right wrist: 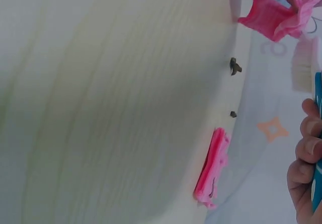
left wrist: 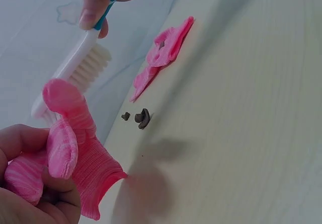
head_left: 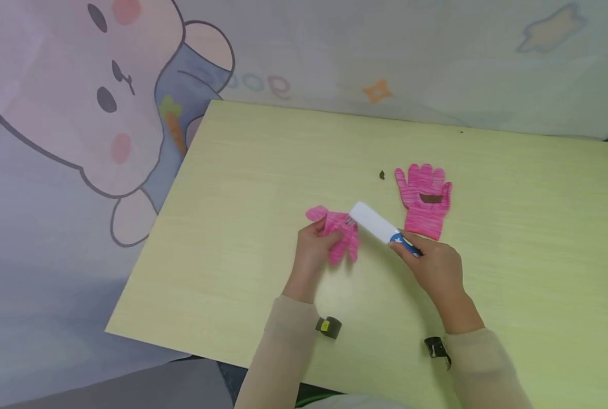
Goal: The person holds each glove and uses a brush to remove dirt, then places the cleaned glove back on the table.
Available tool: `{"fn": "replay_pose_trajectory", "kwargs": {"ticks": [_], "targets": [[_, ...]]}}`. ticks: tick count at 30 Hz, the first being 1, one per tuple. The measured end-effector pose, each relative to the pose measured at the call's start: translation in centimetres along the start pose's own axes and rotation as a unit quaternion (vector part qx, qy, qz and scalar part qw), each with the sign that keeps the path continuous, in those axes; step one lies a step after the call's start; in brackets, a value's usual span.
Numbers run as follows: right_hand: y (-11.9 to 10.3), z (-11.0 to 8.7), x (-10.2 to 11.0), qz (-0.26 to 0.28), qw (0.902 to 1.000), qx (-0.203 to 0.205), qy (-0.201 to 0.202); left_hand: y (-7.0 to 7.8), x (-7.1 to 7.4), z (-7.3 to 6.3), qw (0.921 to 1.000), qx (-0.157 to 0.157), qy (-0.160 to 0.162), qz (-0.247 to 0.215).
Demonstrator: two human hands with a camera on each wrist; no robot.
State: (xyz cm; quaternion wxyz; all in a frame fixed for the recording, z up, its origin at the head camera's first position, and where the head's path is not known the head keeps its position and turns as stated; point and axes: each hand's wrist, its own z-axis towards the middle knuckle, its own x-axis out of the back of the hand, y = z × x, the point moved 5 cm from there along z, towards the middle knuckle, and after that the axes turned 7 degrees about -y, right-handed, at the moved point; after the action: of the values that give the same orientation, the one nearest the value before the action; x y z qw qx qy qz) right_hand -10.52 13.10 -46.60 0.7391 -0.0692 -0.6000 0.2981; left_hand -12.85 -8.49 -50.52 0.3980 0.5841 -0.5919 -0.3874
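My left hand (head_left: 310, 250) pinches a small pink knitted glove (head_left: 344, 240), bunched between thumb and fingers above the table. In my right hand (head_left: 439, 267) is a scrub brush (head_left: 373, 220) with a white head and a blue handle, gripped by the handle. The brush's pale bristles (left wrist: 91, 67) face the glove, and the head's far end overlaps it in the head view. A second pink glove (head_left: 425, 184) lies flat on the table to the right, fingers pointing away, with a dark brown patch (head_left: 430, 199) on it.
Small dark crumbs (left wrist: 143, 119) lie on the pale wooden table (head_left: 253, 170) between the gloves. Black straps (head_left: 330, 328) show beside both sleeves. A printed cloth (head_left: 304, 51) hangs behind the table's far edge and down its left side.
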Motion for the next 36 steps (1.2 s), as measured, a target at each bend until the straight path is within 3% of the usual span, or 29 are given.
{"fn": "replay_pose_trajectory", "kwargs": {"ticks": [5, 8, 12, 16, 20, 25, 36], "targets": [[0.5, 0.2, 0.1, -0.012, 0.9978, -0.065, 0.000, 0.1, -0.2, 0.1, 1.0000, 0.003, -0.002, -0.002], [0.9, 0.2, 0.4, 0.021, 0.9954, -0.093, 0.013, 0.2, -0.1, 0.0, 1.0000, 0.001, -0.001, -0.005], [0.0, 0.3, 0.1, 0.064, 0.9974, -0.034, -0.010, 0.2, 0.2, 0.0, 0.9999, -0.006, 0.006, -0.010], [-0.5, 0.4, -0.3, 0.025, 0.9996, 0.006, -0.013, 0.1, -0.2, 0.3, 0.9996, -0.009, -0.012, -0.022], [-0.1, 0.6, -0.3, -0.003, 0.9997, -0.025, 0.000, 0.2, -0.3, 0.4, 0.9998, -0.007, -0.014, -0.015], [0.0, 0.7, -0.3, 0.001, 0.9981, -0.061, 0.001, 0.4, -0.5, 0.5, 0.9999, -0.005, -0.011, -0.001], [-0.4, 0.8, -0.3, -0.013, 0.9957, -0.090, 0.013, 0.9, -0.6, 0.4, 0.9998, -0.009, -0.006, 0.020]]}}
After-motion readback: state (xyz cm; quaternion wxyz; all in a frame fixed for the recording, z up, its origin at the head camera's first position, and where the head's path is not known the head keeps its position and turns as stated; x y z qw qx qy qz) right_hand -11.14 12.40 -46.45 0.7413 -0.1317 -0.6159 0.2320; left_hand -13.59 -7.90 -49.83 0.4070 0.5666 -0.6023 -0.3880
